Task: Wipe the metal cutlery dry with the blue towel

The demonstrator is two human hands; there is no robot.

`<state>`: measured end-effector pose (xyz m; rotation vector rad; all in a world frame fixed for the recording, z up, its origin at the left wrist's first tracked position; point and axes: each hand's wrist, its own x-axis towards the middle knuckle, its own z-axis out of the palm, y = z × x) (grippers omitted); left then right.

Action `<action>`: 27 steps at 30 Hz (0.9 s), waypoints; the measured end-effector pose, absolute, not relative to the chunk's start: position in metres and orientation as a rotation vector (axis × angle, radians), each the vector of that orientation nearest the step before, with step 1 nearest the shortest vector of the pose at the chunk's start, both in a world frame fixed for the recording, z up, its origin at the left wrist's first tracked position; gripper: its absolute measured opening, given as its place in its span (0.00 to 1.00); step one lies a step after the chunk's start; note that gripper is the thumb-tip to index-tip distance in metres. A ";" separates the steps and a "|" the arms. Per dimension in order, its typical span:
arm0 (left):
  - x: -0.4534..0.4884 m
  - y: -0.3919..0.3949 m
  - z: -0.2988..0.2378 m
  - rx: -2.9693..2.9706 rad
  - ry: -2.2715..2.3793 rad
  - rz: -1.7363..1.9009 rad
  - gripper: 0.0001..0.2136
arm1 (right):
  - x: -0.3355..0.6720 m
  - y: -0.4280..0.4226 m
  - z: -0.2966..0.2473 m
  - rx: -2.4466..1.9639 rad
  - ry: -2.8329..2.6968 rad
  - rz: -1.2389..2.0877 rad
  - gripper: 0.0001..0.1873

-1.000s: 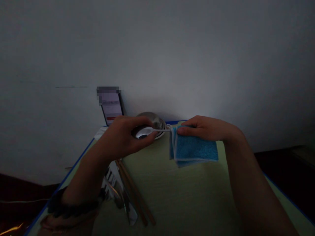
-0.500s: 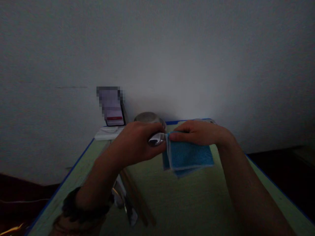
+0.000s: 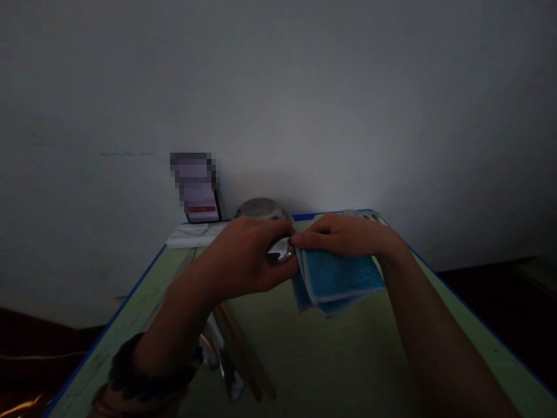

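Note:
My left hand (image 3: 243,255) is closed around the bowl end of a shiny metal spoon (image 3: 281,251), held above the green table (image 3: 304,360). Touching it from the right, my right hand (image 3: 343,234) pinches a folded blue cloth (image 3: 337,281) with a pale edge; the cloth hangs down below the fingers. The spoon's handle is hidden inside the cloth. Both hands meet at mid-table, in dim light.
A metal bowl (image 3: 261,208) stands behind the hands near the wall. A phone (image 3: 199,200) leans upright at the back left beside a white folded cloth (image 3: 191,235). Wooden chopsticks (image 3: 243,354) and more metal cutlery (image 3: 217,360) lie under my left forearm.
The cloth in my right hand has slid left along the spoon's handle up to the bowl end, so the handle no longer shows. The hands now touch.

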<state>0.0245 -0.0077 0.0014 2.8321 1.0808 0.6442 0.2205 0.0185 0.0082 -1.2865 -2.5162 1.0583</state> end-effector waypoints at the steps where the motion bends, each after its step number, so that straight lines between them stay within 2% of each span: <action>1: 0.025 -0.008 0.001 2.833 1.077 0.636 0.07 | 0.221 0.019 0.008 -1.287 -2.509 1.074 0.26; 15: 0.018 -0.004 -0.004 2.851 1.070 0.622 0.08 | 0.220 0.023 0.011 -1.213 -2.567 1.032 0.19; 27: 0.005 0.002 -0.005 2.787 1.113 0.661 0.11 | 0.231 0.022 0.009 -1.358 -2.526 0.965 0.22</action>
